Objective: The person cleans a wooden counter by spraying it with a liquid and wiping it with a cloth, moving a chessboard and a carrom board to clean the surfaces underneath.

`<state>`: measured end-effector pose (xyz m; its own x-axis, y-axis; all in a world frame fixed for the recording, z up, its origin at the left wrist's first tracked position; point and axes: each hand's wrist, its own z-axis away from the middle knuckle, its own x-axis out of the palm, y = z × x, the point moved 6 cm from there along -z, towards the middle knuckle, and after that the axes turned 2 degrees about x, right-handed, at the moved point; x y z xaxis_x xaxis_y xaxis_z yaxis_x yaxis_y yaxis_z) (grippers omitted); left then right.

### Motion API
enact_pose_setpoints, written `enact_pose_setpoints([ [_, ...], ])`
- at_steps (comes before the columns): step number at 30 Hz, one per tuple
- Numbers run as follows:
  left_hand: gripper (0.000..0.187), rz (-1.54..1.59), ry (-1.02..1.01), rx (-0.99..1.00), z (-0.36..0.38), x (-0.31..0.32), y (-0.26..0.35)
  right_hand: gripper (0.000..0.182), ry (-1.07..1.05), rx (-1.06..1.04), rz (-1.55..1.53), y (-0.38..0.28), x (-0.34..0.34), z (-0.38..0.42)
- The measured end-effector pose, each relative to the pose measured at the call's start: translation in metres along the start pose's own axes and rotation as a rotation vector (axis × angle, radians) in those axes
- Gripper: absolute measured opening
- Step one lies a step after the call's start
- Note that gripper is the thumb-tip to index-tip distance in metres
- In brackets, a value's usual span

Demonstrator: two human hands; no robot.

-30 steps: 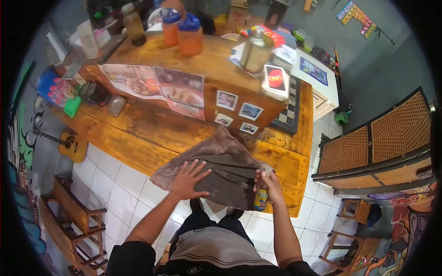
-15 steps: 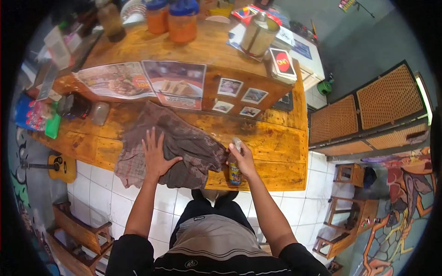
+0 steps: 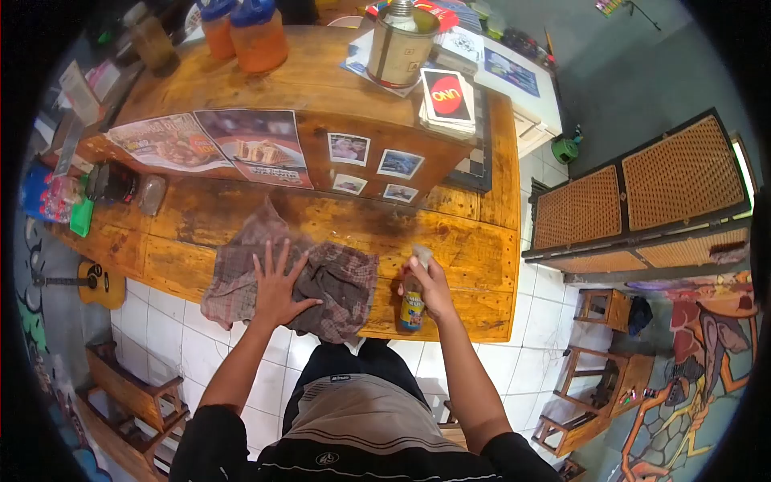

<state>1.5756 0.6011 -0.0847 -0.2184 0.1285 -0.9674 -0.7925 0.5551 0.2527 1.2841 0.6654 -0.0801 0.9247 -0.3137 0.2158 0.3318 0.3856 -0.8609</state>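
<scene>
My left hand (image 3: 277,287) lies flat with spread fingers on a crumpled plaid cloth (image 3: 341,277), pressing it against the wooden counter (image 3: 173,261). The cloth is grey-brown with reddish checks, and its near edge reaches the counter's front edge. To the right, my right hand (image 3: 432,285) is wrapped round a spray bottle (image 3: 412,309) with a pale trigger head, a yellow and blue label and blue at its base. The bottle stands upright close over the counter near the front edge, a little to the right of the cloth.
A raised shelf (image 3: 321,72) behind carries a deck of UNO cards (image 3: 446,100), a metal can (image 3: 401,48) and orange-filled jars (image 3: 259,40). At the counter's left end are a green box (image 3: 81,217) and a clear container (image 3: 151,195). Wooden stools (image 3: 606,309) stand at right.
The cloth has bunched up, its far and right parts drawn in under my left hand. My right hand still holds the spray bottle. The view has shifted slightly to the right.
</scene>
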Motion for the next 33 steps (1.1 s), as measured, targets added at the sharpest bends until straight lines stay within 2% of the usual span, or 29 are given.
enact_pose_setpoints([
  [3,0.085,-0.019,-0.018,-0.103,-0.026,0.009,0.027,0.034,-0.016,0.015,0.007,-0.001,-0.035,0.01],
  [4,0.083,-0.01,0.08,-0.078,-0.035,0.014,0.044,0.035,0.01,0.006,0.005,-0.001,-0.05,0.012],
  [5,0.083,-0.014,0.085,-0.093,-0.04,0.02,0.062,0.036,0.037,-0.003,0.006,-0.002,-0.063,0.013],
  [8,0.082,0.056,0.053,-0.078,-0.055,0.033,0.128,0.037,-0.004,0.019,0.02,-0.016,-0.087,0.019],
  [10,0.085,0.115,-0.06,-0.01,-0.047,0.045,0.171,0.038,-0.031,0.017,0.021,-0.02,-0.095,0.016],
  [12,0.087,0.122,-0.018,0.003,-0.034,0.051,0.177,0.036,-0.085,0.01,0.095,-0.024,-0.098,0.01],
  [15,0.095,0.063,-0.029,-0.02,-0.014,0.045,0.156,0.032,-0.162,0.06,0.079,-0.014,-0.101,0.004],
  [17,0.098,-0.045,-0.046,-0.235,-0.001,0.034,0.116,0.032,-0.157,0.086,0.054,-0.006,-0.104,0.005],
  [19,0.104,-0.126,-0.009,-0.413,0.009,0.026,0.075,0.034,-0.239,0.084,-0.013,0.004,-0.105,0.008],
  [20,0.104,-0.131,-0.015,-0.403,0.01,0.024,0.061,0.034,-0.249,0.103,-0.096,-0.004,-0.101,0.019],
  [22,0.107,-0.141,0.028,-0.584,0.011,0.022,0.031,0.034,-0.234,0.112,-0.148,-0.014,-0.102,0.032],
  [25,0.108,-0.175,0.117,-0.635,-0.007,0.03,0.046,0.034,-0.213,0.119,-0.197,0.009,-0.125,0.026],
  [28,0.107,-0.056,0.023,-0.278,-0.035,0.044,0.125,0.033,-0.18,0.094,-0.256,0.009,-0.141,0.025],
  [33,0.1,0.08,-0.073,0.053,-0.065,0.077,0.26,0.035,-0.098,-0.006,-0.351,-0.013,-0.159,0.021],
])
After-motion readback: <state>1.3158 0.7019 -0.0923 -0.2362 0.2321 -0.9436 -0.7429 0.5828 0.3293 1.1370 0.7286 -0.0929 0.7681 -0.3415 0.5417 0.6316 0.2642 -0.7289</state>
